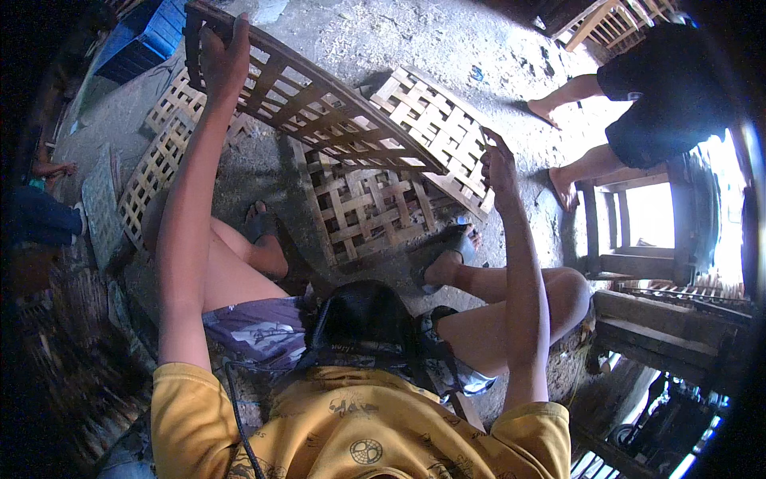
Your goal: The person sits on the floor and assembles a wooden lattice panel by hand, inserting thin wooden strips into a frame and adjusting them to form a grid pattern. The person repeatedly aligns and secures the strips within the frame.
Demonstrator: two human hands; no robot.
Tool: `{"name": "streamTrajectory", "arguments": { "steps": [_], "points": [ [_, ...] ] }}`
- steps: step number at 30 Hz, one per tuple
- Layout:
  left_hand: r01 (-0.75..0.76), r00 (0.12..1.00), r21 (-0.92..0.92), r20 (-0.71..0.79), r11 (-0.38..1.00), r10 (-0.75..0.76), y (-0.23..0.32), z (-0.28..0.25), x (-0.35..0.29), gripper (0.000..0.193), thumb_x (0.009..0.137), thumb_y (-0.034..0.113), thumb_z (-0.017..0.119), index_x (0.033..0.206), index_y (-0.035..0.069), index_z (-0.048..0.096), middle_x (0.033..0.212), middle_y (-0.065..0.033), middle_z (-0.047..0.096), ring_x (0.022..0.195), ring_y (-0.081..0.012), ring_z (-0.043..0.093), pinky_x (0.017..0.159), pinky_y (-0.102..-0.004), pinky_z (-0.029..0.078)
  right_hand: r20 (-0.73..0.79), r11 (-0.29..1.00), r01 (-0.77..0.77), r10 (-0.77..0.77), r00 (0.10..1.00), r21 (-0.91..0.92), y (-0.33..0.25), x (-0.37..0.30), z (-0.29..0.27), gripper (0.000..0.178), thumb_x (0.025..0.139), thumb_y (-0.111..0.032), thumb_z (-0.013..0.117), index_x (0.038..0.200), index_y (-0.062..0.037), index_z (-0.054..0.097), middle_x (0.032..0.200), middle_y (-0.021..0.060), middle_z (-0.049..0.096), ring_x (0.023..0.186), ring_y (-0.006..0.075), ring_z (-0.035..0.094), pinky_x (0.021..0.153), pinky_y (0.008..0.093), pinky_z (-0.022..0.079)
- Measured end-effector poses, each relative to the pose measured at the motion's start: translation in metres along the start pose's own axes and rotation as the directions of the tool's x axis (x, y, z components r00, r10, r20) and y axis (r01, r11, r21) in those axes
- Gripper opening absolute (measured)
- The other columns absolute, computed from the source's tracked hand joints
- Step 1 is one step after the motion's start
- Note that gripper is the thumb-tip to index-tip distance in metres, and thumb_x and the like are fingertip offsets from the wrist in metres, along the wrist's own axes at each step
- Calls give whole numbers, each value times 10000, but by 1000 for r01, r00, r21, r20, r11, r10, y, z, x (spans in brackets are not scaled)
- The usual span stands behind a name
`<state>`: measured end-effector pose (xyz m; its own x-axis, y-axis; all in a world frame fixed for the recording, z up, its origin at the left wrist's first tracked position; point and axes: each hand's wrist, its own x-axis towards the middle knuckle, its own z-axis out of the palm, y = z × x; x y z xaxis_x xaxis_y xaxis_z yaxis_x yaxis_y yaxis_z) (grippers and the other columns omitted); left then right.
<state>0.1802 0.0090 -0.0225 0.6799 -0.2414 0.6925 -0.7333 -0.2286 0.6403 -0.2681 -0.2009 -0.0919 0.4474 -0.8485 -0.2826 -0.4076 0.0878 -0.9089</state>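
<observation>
My left hand (226, 62) is raised at the far left, its fingers wrapped round the end of a framed woven bamboo panel (319, 97). The panel hangs tilted, its other end dropping toward the right. My right hand (499, 169) is up beside the right edge of a paler woven panel (431, 112), apart from the held panel's low end. Its fingers are curled together; whatever is in them is too small to make out. Another woven panel (371, 209) lies on the ground between my feet, partly under the paler one.
More woven panels (159, 160) lie at the left, near a blue plastic crate (144, 40). A person in dark shorts (670, 88) stands at the right by a wooden frame (594, 231). Another person (48, 211) is at the left edge. Wooden beams (662, 327) stand low right.
</observation>
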Motion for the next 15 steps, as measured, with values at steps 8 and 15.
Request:
{"name": "streamTrajectory", "arguments": {
  "steps": [8,15],
  "points": [
    [80,997,25,15,996,-80,-4,3,0,665,930,578,682,1116,-59,637,1143,-254,636,1073,-404,605,1011,-489,432,46,990,119,-116,992,-82,11,9,-1,432,1047,-221,472,1453,-173,612,704,-72,430,575,39,371,517,232,362],
    [41,999,19,25,999,-42,-7,21,1,728,919,603,678,1143,-87,621,1184,-286,631,1096,-425,610,1021,-487,432,-50,902,393,-407,912,-177,35,32,-27,409,1091,-383,533,1402,-137,633,708,-82,403,568,11,340,484,203,290]
  ]
}}
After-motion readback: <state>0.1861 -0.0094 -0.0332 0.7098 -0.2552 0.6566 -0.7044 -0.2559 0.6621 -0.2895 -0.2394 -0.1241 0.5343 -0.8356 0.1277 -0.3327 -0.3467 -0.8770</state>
